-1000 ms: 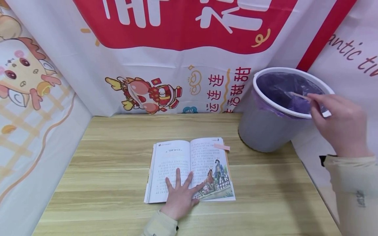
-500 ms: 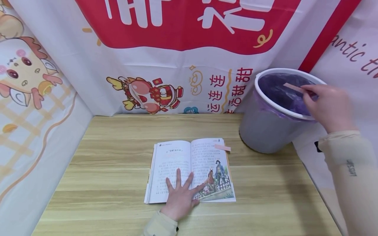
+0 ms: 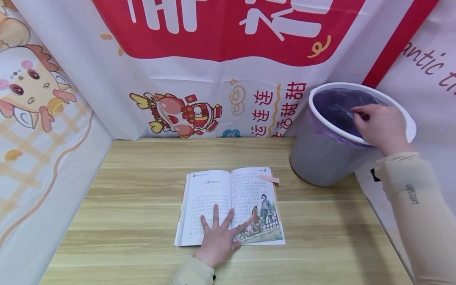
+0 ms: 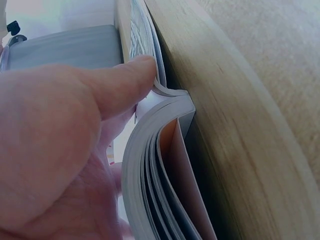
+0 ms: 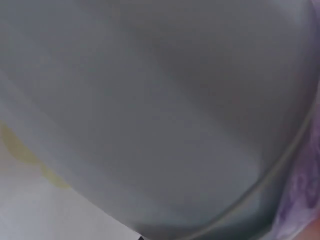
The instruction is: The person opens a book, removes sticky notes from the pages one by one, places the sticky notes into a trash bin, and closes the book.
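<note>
An open book (image 3: 210,186) with printed pages and a coloured picture lies on the wooden table. My left hand (image 3: 217,241) rests on its lower middle, fingers spread flat over both pages. In the left wrist view, the thumb (image 4: 125,85) presses near the book's spine (image 4: 175,97). My right hand (image 3: 382,124) is over the mouth of a grey trash can (image 3: 320,154), thumb and index finger bent toward each other. No strip shows at its fingertips. A pink paper strip (image 3: 269,179) sticks out over the right page's upper edge.
A purple bag (image 3: 333,105) lines the trash can under its white rim (image 3: 411,122). The can stands at the table's far right corner. Printed cloth (image 3: 221,75) hangs behind the table (image 3: 142,206) and along both sides.
My right hand has moved left over the trash can. The pink strip it pinched in the earlier frames no longer shows. My left hand and the book stay put.
</note>
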`<action>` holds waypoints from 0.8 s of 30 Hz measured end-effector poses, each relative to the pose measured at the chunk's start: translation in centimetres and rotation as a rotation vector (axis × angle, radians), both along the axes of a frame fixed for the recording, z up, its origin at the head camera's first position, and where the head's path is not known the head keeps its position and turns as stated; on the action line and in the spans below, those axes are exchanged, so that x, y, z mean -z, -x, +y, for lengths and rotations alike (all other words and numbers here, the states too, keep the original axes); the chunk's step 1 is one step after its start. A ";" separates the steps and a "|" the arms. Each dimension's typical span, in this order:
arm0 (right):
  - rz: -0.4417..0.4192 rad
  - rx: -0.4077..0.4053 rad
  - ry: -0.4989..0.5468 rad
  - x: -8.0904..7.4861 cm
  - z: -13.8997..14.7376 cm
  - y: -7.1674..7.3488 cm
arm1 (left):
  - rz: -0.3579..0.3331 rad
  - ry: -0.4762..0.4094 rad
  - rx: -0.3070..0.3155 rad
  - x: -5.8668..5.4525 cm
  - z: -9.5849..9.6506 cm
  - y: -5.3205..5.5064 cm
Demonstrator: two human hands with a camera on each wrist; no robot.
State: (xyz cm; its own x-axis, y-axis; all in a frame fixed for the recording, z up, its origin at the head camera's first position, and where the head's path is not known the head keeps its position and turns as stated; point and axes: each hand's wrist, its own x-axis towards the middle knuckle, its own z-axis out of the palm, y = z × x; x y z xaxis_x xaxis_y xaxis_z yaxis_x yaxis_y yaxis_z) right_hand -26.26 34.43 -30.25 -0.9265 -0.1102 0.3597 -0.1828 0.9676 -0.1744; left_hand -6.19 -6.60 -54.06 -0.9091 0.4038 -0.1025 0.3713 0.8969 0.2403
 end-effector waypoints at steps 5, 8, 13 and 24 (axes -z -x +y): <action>0.022 0.008 0.020 -0.2 -0.4 -0.5 | -0.001 -0.005 0.000 0.0 0.0 0.0; 0.061 0.009 0.036 -0.5 -1.0 -1.2 | 0.002 -0.003 -0.001 0.0 0.0 0.0; 0.173 -0.017 0.061 -1.1 -2.3 -2.8 | 0.011 0.004 -0.001 0.0 0.0 0.0; 0.513 -0.258 0.169 0.1 -5.4 -7.1 | -0.001 0.007 0.002 -0.1 0.1 0.0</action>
State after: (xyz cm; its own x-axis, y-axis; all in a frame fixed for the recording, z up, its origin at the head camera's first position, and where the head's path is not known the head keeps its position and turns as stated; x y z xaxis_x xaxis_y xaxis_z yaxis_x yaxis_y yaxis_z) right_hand -19.20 29.04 -30.35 -0.5809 -0.2108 0.7862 -0.5097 0.8473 -0.1494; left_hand -6.21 -6.49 -53.92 -0.9080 0.4053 -0.1057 0.3734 0.8976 0.2343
